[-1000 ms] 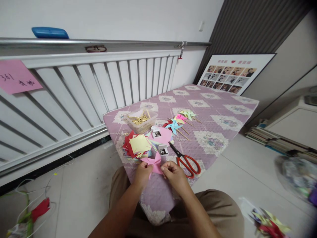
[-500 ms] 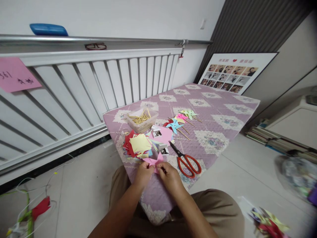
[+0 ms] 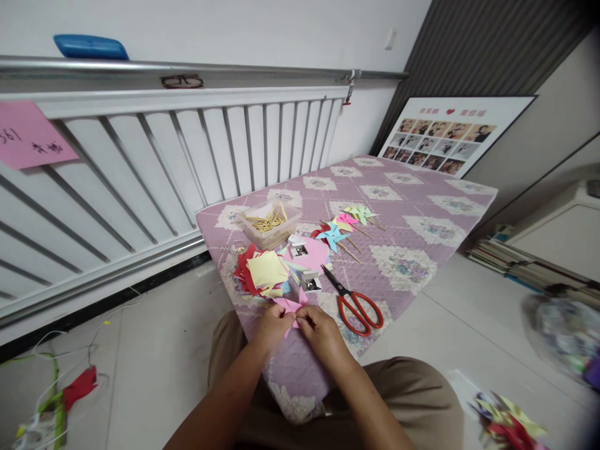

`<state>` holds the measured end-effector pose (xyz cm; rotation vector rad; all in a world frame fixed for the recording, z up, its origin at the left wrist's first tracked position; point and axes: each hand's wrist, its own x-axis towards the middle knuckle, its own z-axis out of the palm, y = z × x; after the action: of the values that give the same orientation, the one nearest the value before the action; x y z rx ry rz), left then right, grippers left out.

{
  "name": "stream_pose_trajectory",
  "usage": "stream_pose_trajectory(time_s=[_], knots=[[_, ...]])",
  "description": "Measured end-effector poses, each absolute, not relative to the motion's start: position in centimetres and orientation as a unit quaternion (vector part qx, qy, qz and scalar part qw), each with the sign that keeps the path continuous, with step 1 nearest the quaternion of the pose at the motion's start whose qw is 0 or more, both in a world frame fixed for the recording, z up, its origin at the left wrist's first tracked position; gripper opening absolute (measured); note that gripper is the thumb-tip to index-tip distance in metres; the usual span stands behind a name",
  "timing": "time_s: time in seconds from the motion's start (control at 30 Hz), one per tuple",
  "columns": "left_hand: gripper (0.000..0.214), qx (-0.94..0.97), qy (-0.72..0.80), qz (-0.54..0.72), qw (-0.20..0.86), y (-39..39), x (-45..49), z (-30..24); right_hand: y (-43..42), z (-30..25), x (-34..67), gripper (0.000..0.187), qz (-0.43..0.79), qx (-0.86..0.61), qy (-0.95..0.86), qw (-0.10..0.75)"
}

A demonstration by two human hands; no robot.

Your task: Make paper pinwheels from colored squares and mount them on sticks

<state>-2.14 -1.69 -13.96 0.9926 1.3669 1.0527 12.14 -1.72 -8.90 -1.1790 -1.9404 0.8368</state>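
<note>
A pink paper pinwheel (image 3: 289,305) is pinched between both hands over the near corner of the table. My left hand (image 3: 272,328) grips its left side, fingers closed. Close beside it, my right hand (image 3: 321,331) pinches the pinwheel near its middle; the fingertips hide what lies between them. Just beyond sits a small white box (image 3: 310,281) of metal pins. To the left is a stack of cut paper sheets (image 3: 267,272), yellow and red on top. Scissors (image 3: 359,309) with red handles lie to the right of my right hand.
A clear plastic box (image 3: 270,225) of short wooden sticks stands behind the paper. Several finished pinwheels (image 3: 332,236) on sticks lie further back. A white radiator (image 3: 210,150) runs along the wall at left. Paper scraps (image 3: 510,425) are on the floor at right.
The pink pinwheel has turned a little between my fingers, and its blades sit differently. Both hands stay almost in place. The whole view has shifted slightly.
</note>
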Motion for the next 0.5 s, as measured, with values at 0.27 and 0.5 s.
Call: stream_pose_trajectory(time_s=[0.27, 0.5], knots=[[0.010, 0.415, 0.573, 0.450, 0.545, -1.75, -2.16, -13.99, -1.89, -8.77, 12.39, 0.016, 0.330, -0.466, -0.740, 0.355], [0.009, 0.411, 0.579, 0.445, 0.545, -1.82, -2.10, -13.58, -1.81, -8.77, 12.34, 0.017, 0.355, -0.467, -0.724, 0.363]])
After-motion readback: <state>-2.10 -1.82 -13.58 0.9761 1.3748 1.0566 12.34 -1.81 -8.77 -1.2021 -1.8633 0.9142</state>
